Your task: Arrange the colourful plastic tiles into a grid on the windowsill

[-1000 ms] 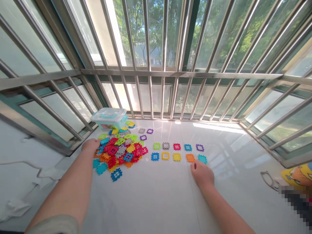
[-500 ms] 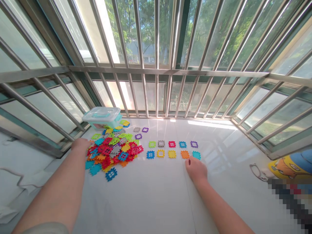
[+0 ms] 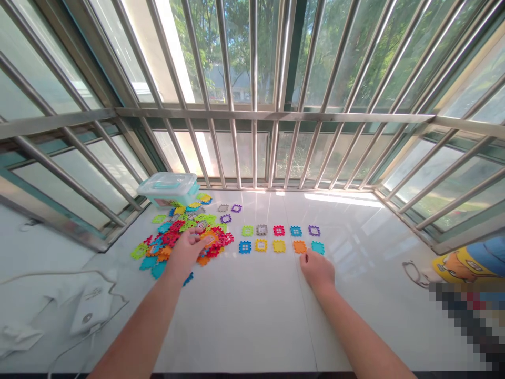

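My left hand (image 3: 185, 256) pinches an orange square tile (image 3: 210, 240) with notched edges, just above the right part of a heap of plastic interlocking tiles (image 3: 173, 234). The heap mixes red, green, blue, yellow, orange and grey tiles. My right hand (image 3: 319, 269) rests on the white surface as a closed fist, and nothing shows in it. Right beyond its knuckles lie a flat orange tile (image 3: 299, 246) and a teal tile (image 3: 317, 248). These belong to two rows of spaced tiles, among them a yellow tile (image 3: 279, 246) and a red window tile (image 3: 279, 230).
A clear lidded box (image 3: 169, 188) stands behind the heap, near metal bars (image 3: 252, 113). A white power strip (image 3: 91, 308) with cables lies at left. A yellow and blue cartoon-printed container (image 3: 465, 260) is at the right edge. Loose purple tiles (image 3: 236, 208) lie behind the rows.
My left hand has moved right from the heap's far left side and now holds an orange tile. A green tile now shows at the heap's left edge. The right fist has stayed put.
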`<state>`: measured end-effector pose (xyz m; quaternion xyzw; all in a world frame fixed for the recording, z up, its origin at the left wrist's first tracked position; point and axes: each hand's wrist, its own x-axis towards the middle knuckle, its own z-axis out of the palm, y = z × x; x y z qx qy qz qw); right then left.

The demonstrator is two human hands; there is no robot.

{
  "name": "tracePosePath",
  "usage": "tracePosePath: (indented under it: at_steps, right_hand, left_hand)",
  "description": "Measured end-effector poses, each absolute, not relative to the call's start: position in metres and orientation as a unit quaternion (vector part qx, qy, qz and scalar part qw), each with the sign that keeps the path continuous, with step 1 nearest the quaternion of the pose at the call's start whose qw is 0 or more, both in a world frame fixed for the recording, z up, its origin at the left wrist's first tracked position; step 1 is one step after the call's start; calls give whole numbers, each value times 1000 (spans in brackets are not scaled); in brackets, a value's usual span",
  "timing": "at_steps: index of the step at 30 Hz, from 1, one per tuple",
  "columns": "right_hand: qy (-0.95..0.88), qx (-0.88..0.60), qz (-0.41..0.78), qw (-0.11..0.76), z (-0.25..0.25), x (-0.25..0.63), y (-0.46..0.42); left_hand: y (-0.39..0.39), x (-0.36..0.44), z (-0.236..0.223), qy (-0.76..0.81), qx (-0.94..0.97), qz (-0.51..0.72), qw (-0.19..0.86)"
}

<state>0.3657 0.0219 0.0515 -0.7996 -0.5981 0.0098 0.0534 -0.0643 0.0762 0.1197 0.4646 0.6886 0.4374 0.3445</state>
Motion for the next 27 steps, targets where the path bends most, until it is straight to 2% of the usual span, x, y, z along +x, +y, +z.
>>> tracePosePath:
  at_steps: [2,5,7,10,14,17,20,27]
  right_hand:
    - [-599,-798,8,56,51,366,22]
    - [-600,-798,9,59,51,366,22]
    - [-602,-796,10,65,49,367,22]
    - [-619,-780,-2,90,44,368,20]
    - [-671,-721,-49,165,39,369,16]
    - [-737,-635,-66,223,38,370,14]
    - [-788,-564,-54,240,40,372,14]
    - [-834,-524,-22,170,37,374,19]
  left_hand:
    - [50,-16,94,621,442,459,455]
    - [15,36,62,609,461,432,479]
    - [-5,55,48,609,540,383,437]
    - [-27,64,40,575,664,364,310]
    - [-44,66,47,505,785,325,154]
    - [-48,76,50,417,869,246,101]
    - [-49,91,44,388,901,187,58]
    - [-53,106,21,474,865,163,15]
